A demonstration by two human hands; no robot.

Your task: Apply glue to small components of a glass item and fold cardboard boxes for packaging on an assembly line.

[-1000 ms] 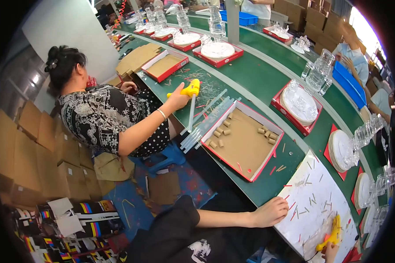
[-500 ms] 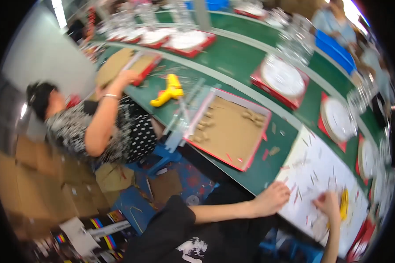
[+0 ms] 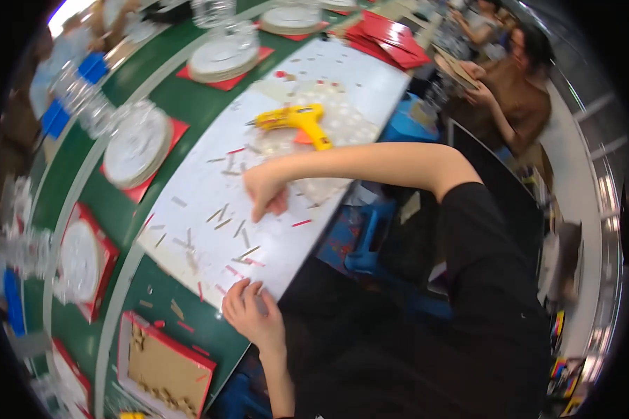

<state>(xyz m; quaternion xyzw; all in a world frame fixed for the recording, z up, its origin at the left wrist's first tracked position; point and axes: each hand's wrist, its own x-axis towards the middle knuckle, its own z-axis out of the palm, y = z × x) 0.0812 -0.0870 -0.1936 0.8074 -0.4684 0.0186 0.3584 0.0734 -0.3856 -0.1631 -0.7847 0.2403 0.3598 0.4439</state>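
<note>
My left hand (image 3: 255,314) rests at the near edge of the white work surface (image 3: 181,188). Its fingers are apart and hold nothing. Farther along, my right hand (image 3: 267,187) reaches down onto the white surface with its fingers drawn together; what they may hold is hidden. Small grey and red strips (image 3: 243,232) lie scattered between and around both hands. Past the right hand, a yellow glue gun (image 3: 293,119) lies beside a clear bag of whitish round pieces (image 3: 346,119).
A red-rimmed box (image 3: 164,363) with small brown pieces inside sits near my left hand. Stacks of white discs (image 3: 138,143) on red card line the green table (image 3: 164,276). Red folded packages (image 3: 388,40) lie at the far end. Another person (image 3: 513,91) sits beyond, holding brown card.
My view has swung to the right, so the box now sits at lower left. The right hand remains over the strips, and the left hand's fingers now show spread at the edge.
</note>
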